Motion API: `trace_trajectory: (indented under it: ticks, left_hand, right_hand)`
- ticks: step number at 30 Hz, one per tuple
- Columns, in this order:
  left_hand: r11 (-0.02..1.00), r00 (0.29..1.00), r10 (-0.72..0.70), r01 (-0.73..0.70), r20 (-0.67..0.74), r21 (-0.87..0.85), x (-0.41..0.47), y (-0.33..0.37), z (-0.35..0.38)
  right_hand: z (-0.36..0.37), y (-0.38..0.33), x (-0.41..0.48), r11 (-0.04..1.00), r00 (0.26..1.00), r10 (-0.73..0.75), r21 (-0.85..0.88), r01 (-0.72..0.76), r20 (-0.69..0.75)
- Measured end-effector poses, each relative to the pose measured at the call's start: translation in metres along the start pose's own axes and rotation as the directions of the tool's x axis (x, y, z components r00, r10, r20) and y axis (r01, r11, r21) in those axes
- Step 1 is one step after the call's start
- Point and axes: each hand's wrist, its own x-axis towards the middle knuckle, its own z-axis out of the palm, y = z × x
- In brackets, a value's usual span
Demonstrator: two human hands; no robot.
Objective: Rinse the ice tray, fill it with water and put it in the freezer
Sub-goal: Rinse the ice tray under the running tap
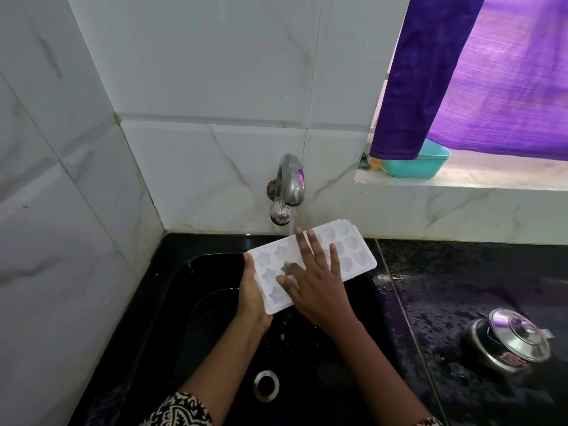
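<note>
A white ice tray (350, 250) with star and shell shaped cells is held over the black sink (215, 333), under the metal tap (290, 179). A thin stream of water (291, 221) runs from the tap onto the tray's far edge. My left hand (253, 295) grips the tray's near-left end from below, thumb on the rim. My right hand (316, 281) lies flat on top of the tray with its fingers spread and straight, pressing on the cells.
The sink's drain (266, 385) is below my arms. A steel pot with a lid (511, 339) stands on the wet black counter (461, 287) at the right. A teal tub (413, 164) sits on the window ledge behind a purple curtain (476, 72). White tiled walls close the corner.
</note>
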Motion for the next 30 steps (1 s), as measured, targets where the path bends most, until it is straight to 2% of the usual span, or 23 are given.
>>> trace_trajectory:
  ticks: [5, 10, 14, 19, 24, 27, 30]
  left_hand:
    - [0.999, 0.999, 0.041, -0.041, 0.009, -0.001, 0.001, 0.002, 0.001]
    - [1.0, 1.0, 0.004, -0.004, 0.001, -0.011, 0.001, -0.004, 0.0]
    - [1.0, 1.0, 0.025, -0.025, 0.008, -0.012, 0.002, -0.001, -0.002]
    - [0.999, 1.0, 0.005, -0.005, -0.002, -0.037, 0.001, -0.007, -0.002]
    - [0.999, 1.0, 0.018, -0.018, -0.007, -0.026, 0.002, -0.005, -0.006]
    - [1.0, 1.0, -0.003, 0.003, 0.005, -0.015, 0.002, -0.006, -0.003]
    - [0.999, 1.0, 0.031, -0.031, 0.003, -0.005, 0.004, -0.004, 0.002]
  right_hand:
    - [0.002, -0.001, -0.002, 0.995, 0.995, -0.093, -0.04, 0.094, 0.042]
    - [-0.003, 0.005, 0.003, 0.995, 0.996, -0.08, -0.048, 0.082, 0.028]
    - [-0.001, 0.008, -0.001, 0.985, 0.983, -0.172, -0.008, 0.173, 0.066]
    - [-0.002, 0.006, 0.006, 0.993, 0.993, -0.105, -0.038, 0.107, 0.05]
    - [-0.005, 0.009, 0.001, 0.994, 0.981, -0.09, 0.081, 0.077, 0.172]
    - [-0.007, 0.01, 0.003, 0.995, 0.992, -0.092, -0.023, 0.094, 0.084]
    - [0.0, -0.007, 0.0, 0.994, 0.996, -0.067, -0.084, 0.072, 0.063]
